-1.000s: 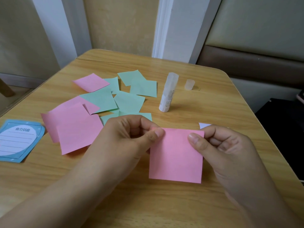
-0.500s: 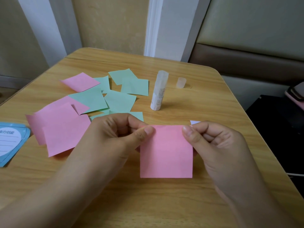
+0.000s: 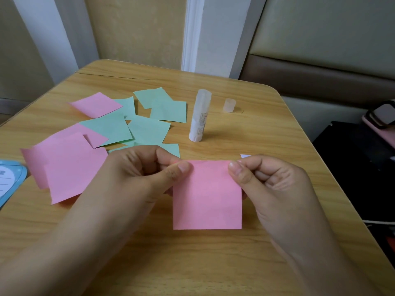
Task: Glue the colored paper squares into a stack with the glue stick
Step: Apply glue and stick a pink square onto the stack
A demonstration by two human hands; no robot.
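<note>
1. Pinching the pink square (image 3: 207, 199) by its top corners, the left hand (image 3: 136, 174) has thumb and fingers (image 3: 168, 158) closed on the left corner while the right hand (image 3: 271, 184) does the same on the right one.
2. Low over the near part of the desk (image 3: 235, 129) it hangs, front and centre; whether its bottom edge touches the wood, I cannot tell.
3. Thin, light paper, this: likely floppy and easy to crease, so a corner or edge pinch looks the right hold.
4. Loose pink squares (image 3: 64, 167) and green squares (image 3: 147, 129) lie scattered and overlapping on the left, flat against the wood, probably fiddly to lift except at a raised corner.
5. Standing upright beyond the hands is the glue stick (image 3: 199, 116), uncapped, with its cap (image 3: 229, 105) just beside it; rigid and easy to grip round the barrel, I'd say.
</note>
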